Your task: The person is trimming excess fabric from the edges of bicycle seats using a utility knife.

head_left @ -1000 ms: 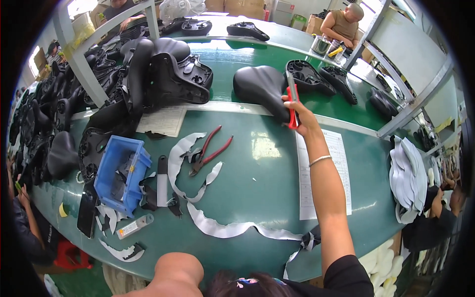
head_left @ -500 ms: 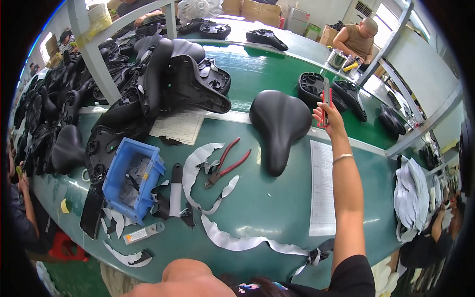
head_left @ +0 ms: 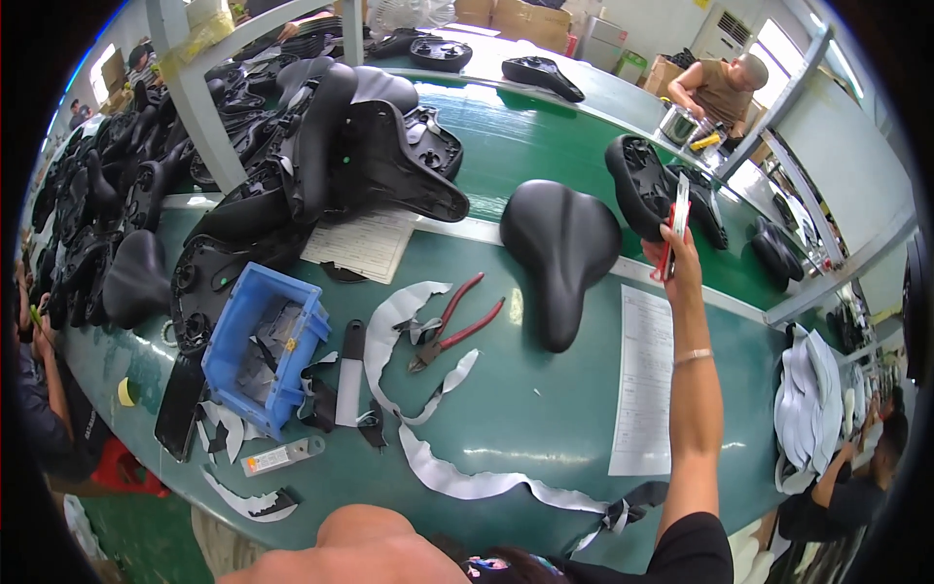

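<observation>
A dark green, glossy bench [head_left: 559, 419] fills the middle, its edges bent by the lens. A heap of black moulded bicycle saddles [head_left: 88, 224] crowds its left end and far-left corner, so tangled that single pieces are hard to separate. One smooth black saddle with a broad, rounded back [head_left: 564, 248] lies top up at the far edge, overlapping the pale metal rail, nose toward the near edge. Beyond the rail, right of it, a tilted black saddle with its ribbed underside showing [head_left: 632, 185] stands over the second green surface [head_left: 516, 136]; the hand hides its lower end. At the right edge sits a stack of limp white pieces [head_left: 809, 399]. A blue plastic bin [head_left: 293, 380] stands toward the left end, the scraps inside hard to make out. A printed white sheet [head_left: 642, 389] lies near the right edge, partly covered by the forearm. A ragged white strip [head_left: 443, 477] curls toward the near edge, around red-handled pliers [head_left: 472, 325].

The right hand [head_left: 674, 256] is closed around a red-and-silver utility cutter [head_left: 680, 209], just at the tilted saddle; whether its fingers also pinch that saddle I cannot tell. The left hand is out of sight, its state unknown.
</observation>
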`<state>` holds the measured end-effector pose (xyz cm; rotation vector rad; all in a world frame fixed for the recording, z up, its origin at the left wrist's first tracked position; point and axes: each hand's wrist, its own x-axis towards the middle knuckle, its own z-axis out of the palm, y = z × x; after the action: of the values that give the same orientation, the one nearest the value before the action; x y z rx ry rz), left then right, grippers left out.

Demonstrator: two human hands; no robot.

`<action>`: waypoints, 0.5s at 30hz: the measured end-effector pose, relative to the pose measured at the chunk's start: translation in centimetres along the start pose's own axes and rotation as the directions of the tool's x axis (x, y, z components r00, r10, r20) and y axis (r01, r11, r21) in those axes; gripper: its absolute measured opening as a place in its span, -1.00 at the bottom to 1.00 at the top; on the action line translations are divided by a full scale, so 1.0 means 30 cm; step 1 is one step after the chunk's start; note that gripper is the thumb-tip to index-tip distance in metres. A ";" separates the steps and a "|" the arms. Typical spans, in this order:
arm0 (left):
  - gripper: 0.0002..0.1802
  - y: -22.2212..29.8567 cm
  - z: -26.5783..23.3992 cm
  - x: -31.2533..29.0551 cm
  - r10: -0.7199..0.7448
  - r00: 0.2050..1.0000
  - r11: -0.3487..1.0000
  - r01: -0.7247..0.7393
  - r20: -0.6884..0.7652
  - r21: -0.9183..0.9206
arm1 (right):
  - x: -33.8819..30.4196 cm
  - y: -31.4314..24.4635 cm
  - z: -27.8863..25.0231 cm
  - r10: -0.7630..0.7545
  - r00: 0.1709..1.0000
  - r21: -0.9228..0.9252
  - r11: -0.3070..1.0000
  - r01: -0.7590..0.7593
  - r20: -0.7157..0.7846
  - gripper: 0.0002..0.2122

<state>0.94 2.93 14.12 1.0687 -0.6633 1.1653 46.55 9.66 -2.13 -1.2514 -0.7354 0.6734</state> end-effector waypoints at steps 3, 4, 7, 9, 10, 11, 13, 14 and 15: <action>-0.96 -0.017 0.013 0.003 0.058 0.973 0.995 -0.038 -0.222 0.096 | -0.318 -0.138 0.024 -0.004 0.998 -0.051 0.999 0.008 0.067 -0.65; -0.94 -0.023 0.026 0.007 0.099 0.942 0.988 -0.054 -0.321 0.146 | -0.429 -0.190 0.021 -0.029 0.998 -0.067 0.997 0.033 0.059 -0.64; -0.70 -0.122 -0.190 -0.076 0.083 0.887 0.802 0.211 -0.454 0.559 | -0.669 -0.180 -0.031 0.039 0.975 -0.156 0.988 -0.004 0.219 -0.63; -0.49 -0.171 -0.289 -0.169 -0.321 0.570 0.747 0.643 -0.756 0.167 | -0.806 -0.237 -0.047 0.231 0.931 -0.412 0.906 -0.100 0.282 -0.59; -0.52 -0.204 -0.319 -0.247 -0.509 0.468 0.672 0.740 -0.723 0.006 | -0.855 -0.252 -0.023 0.336 0.889 -0.504 0.851 -0.145 0.311 -0.59; -0.53 -0.217 -0.316 -0.302 -0.675 0.349 0.563 0.813 -0.650 -0.148 | -0.873 -0.226 -0.015 0.121 0.850 -0.463 0.873 0.155 0.512 -0.61; -0.45 -0.223 -0.239 -0.377 -0.775 0.205 0.453 0.839 -0.598 -0.300 | -0.935 -0.191 0.049 -0.068 0.716 -0.332 0.853 0.403 0.695 -0.67; -0.42 -0.205 -0.217 -0.404 -0.801 0.154 0.399 0.858 -0.579 -0.325 | -0.973 -0.164 0.070 -0.089 0.727 -0.309 0.865 0.395 0.681 -0.68; -0.39 -0.196 -0.191 -0.407 -0.798 0.063 0.396 0.804 -0.599 -0.443 | -1.000 -0.152 0.087 -0.078 0.762 -0.309 0.884 0.351 0.643 -0.65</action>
<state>2.25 3.18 -0.54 0.6197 0.6566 0.4343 26.67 -13.40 -0.88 -1.2953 -1.6255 0.7603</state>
